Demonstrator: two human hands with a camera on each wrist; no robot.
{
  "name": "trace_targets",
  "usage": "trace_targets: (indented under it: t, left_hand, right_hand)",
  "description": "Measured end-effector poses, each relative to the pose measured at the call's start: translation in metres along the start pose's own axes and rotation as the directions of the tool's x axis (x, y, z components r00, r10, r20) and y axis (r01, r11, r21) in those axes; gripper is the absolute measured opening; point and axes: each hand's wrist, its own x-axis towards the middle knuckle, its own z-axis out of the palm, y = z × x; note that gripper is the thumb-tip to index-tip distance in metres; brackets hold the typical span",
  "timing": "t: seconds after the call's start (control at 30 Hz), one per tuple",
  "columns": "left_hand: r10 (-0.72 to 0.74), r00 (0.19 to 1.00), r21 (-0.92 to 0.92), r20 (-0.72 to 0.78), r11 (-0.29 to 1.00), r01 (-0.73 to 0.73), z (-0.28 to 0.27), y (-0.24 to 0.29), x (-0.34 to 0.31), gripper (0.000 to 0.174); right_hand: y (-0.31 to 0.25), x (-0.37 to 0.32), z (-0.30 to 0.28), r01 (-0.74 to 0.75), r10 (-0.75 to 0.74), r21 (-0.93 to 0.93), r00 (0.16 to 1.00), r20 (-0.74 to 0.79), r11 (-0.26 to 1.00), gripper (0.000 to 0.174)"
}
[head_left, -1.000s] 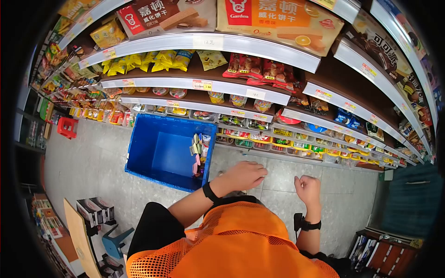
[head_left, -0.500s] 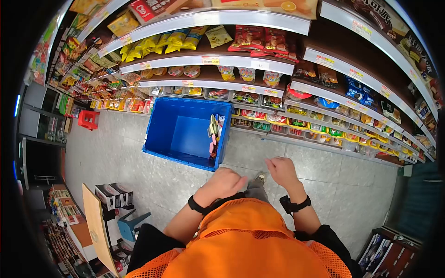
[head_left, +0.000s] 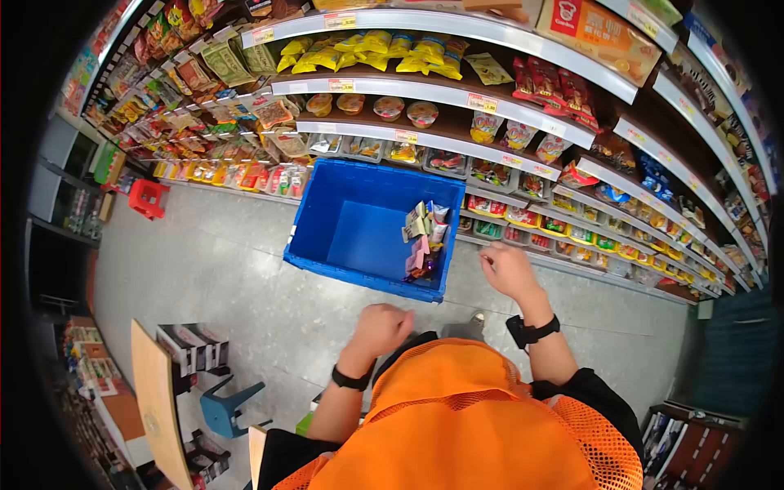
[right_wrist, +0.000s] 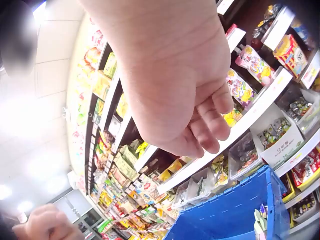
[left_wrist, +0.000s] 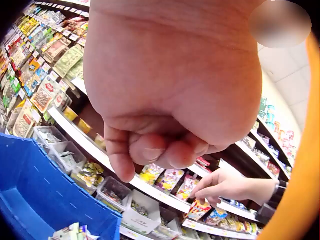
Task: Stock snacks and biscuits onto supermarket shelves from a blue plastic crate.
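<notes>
My left hand (head_left: 380, 328) hangs in front of the orange vest with its fingers loosely curled and nothing in them. In the left wrist view, the fingertips (left_wrist: 149, 149) bend in under the palm. Farther right, my right hand (head_left: 508, 269) is raised between the shelves and the body, its fingers relaxed and holding nothing. Ahead of both hands is a blue crate (head_left: 314, 192). Several small snack packets (head_left: 423, 245) lie along its right side, some pale green, white and pink. The right hand is nearest to the crate's right wall, apart from it.
Shelves (head_left: 523, 155) of bagged snacks, cups and candy bins run across the front and right. A red stool (head_left: 148, 198) stands at far left. Nearer on the left are a wooden board (head_left: 159, 400), stacked boxes (head_left: 192, 347) and a blue stool (head_left: 229, 408). Grey floor tiles (head_left: 237, 269) lie between.
The view has shifted, so the blue crate and shelves appear farther right. My left hand has drawn back from near the body's middle toward the left; the right hand reaches farther forward.
</notes>
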Motion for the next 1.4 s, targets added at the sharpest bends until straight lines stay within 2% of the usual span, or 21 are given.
trace_targets:
  t: [0.13,0.2,0.23,0.27,0.3,0.37,0.4,0.43,0.47,0.5,0.63,0.7,0.73,0.9,1.0,1.03,1.13,1.17,1.23,1.3,1.4]
  left_hand:
    - [0.001,0.999,-0.053,0.04,0.999,0.001,-0.03,-0.057,-0.013,0.041]
    - [-0.128,0.988,-0.057,0.081,0.989,0.133,-0.037,-0.069,-0.029,0.041]
    - [-0.086,0.991,-0.059,0.106,0.994,0.093,-0.042,-0.083,-0.018,0.041]
    - [-0.058,0.991,-0.064,0.12,0.996,0.066,-0.043,-0.086,-0.02,0.041]
    - [-0.03,0.991,-0.069,0.133,0.997,0.039,-0.041,-0.083,-0.016,0.041]
    - [0.054,0.983,-0.081,0.173,0.996,-0.041,-0.039,-0.082,0.009,0.041]
    - [0.11,0.979,-0.065,0.173,0.993,-0.1,-0.039,-0.075,0.017,0.04]
    - [0.182,0.968,-0.042,0.172,0.983,-0.178,-0.037,-0.068,0.039,0.039]
    - [0.199,0.967,-0.033,0.159,0.98,-0.196,-0.037,-0.061,0.051,0.038]
    - [0.194,0.978,-0.096,0.083,0.978,-0.185,-0.036,-0.048,0.058,0.037]
    - [0.182,0.98,-0.102,0.075,0.979,-0.174,-0.033,-0.027,0.095,0.032]
    - [0.164,0.974,-0.095,0.156,0.984,-0.151,-0.032,-0.014,0.095,0.032]
    - [0.139,0.967,-0.001,0.213,0.99,-0.142,-0.032,-0.016,0.106,0.025]
    - [0.09,0.977,0.017,0.195,0.995,-0.095,-0.028,-0.015,0.112,0.021]
    - [-0.027,0.987,0.0,0.156,1.0,0.027,-0.026,-0.008,0.121,0.018]
    - [-0.033,0.987,0.004,0.157,0.999,0.032,-0.024,-0.004,0.126,0.018]
    - [0.021,0.991,-0.015,0.129,1.0,-0.019,-0.015,0.004,0.141,0.018]
    - [0.022,0.989,-0.02,0.144,1.0,-0.019,-0.013,0.007,0.145,0.018]
    - [0.021,0.986,-0.027,0.166,0.999,-0.017,-0.01,0.009,0.155,0.017]
    - [0.107,0.976,-0.022,0.189,0.994,-0.105,-0.008,0.008,0.163,0.014]
    - [0.107,0.968,-0.02,0.225,0.994,-0.105,-0.009,0.006,0.161,0.014]
  right_hand:
    - [-0.027,0.031,-0.012,-0.104,0.102,-0.116,0.994,-0.026,0.988,0.015]
    - [-0.013,0.035,-0.015,-0.143,0.13,-0.105,0.984,-0.123,0.984,0.016]
    - [-0.002,0.039,-0.015,-0.197,0.172,-0.093,0.958,-0.232,0.976,0.018]
    - [0.01,0.043,-0.016,-0.306,0.288,-0.065,0.936,-0.202,0.95,0.027]
    - [0.026,0.047,-0.017,-0.315,0.296,-0.066,0.932,-0.208,0.947,0.027]
    - [0.063,0.051,-0.016,-0.452,0.619,0.512,0.755,-0.217,0.731,0.043]
    - [0.096,0.051,-0.015,-0.45,0.648,0.544,0.721,-0.247,0.708,0.05]
    - [0.111,0.065,-0.03,-0.436,0.676,0.581,0.677,-0.291,0.687,0.057]
    - [0.122,0.074,-0.047,-0.371,0.799,0.834,0.587,-0.131,0.409,0.068]
    - [0.156,0.087,-0.052,-0.201,0.799,0.91,0.57,-0.193,0.364,0.075]
    - [0.206,0.12,-0.067,-0.046,0.796,0.918,0.515,-0.317,0.395,0.079]
    - [0.223,0.145,-0.065,0.057,0.786,0.9,0.465,-0.407,0.433,0.083]
    - [0.232,0.152,-0.065,0.085,0.778,0.9,0.472,-0.414,0.428,0.079]
    - [0.255,0.179,-0.071,0.115,0.821,0.945,0.47,-0.323,0.306,0.064]
    - [0.295,0.189,-0.052,0.099,0.822,0.892,0.354,-0.447,0.442,0.049]
    - [0.304,0.186,-0.047,0.098,0.824,0.895,0.357,-0.441,0.436,0.049]
    - [0.318,0.188,-0.042,-0.029,0.824,0.873,0.348,-0.447,0.486,0.022]
    - [0.307,0.186,-0.05,-0.03,0.824,0.875,0.353,-0.444,0.484,0.022]
    - [0.266,0.174,-0.074,-0.157,0.856,0.921,0.449,-0.257,0.358,0.037]
    - [0.256,0.166,-0.06,0.091,0.823,0.952,0.484,-0.298,0.291,0.031]
    - [0.248,0.154,-0.045,0.117,0.765,0.931,0.539,-0.352,0.346,0.026]
